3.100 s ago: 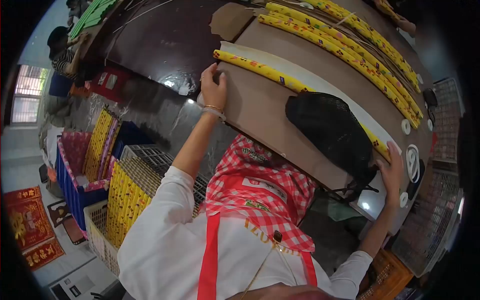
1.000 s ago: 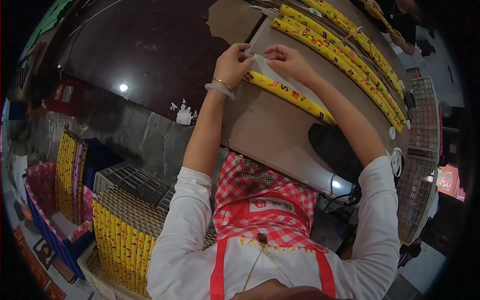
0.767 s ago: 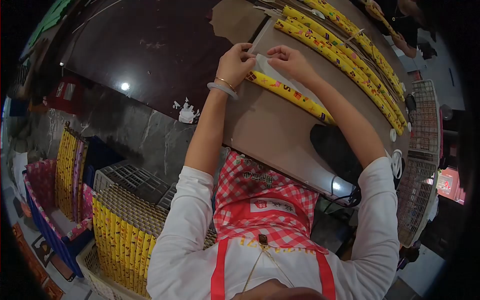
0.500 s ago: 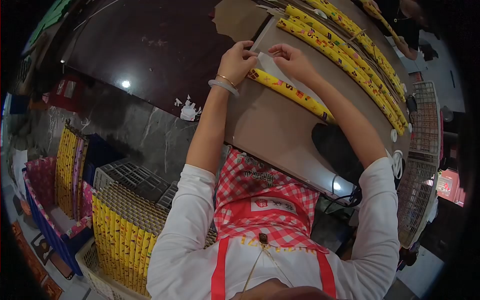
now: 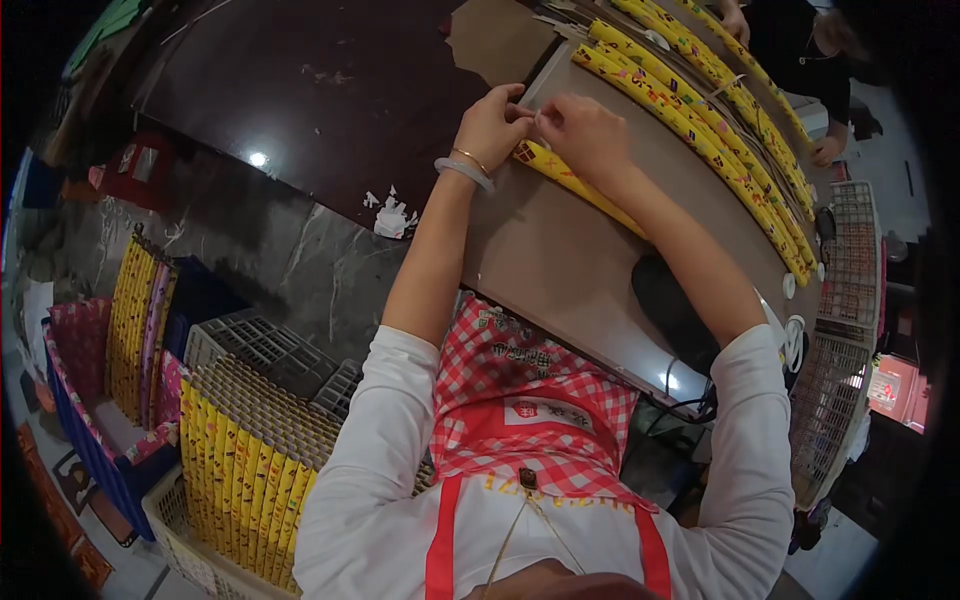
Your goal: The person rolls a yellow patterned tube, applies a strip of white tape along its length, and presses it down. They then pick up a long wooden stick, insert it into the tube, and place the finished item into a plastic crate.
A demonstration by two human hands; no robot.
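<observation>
On the table in front of me lies a yellow patterned tube (image 5: 565, 172), its far-left end close under both hands. My left hand (image 5: 492, 130), with bracelets at its wrist, is closed at that end, thumb and fingertips together. Touching or nearly touching it, my right hand (image 5: 588, 138) bends over the tube with its fingers pinched. Something small and pale shows between the fingertips, too small to name. Part of the tube is hidden by my right hand and forearm.
Several more yellow tubes (image 5: 700, 135) lie along the table's far right side. A co-worker's hand (image 5: 828, 150) is beyond them. At lower left, a crate (image 5: 190, 545) holds upright yellow tubes. Paper scraps (image 5: 390, 215) lie at the dark table's edge; wire baskets (image 5: 850, 250) stand right.
My right hand has moved down and left, closing toward my left hand. The white strip seen between the hands is now mostly hidden. The co-worker's hands have shifted along the far tube.
</observation>
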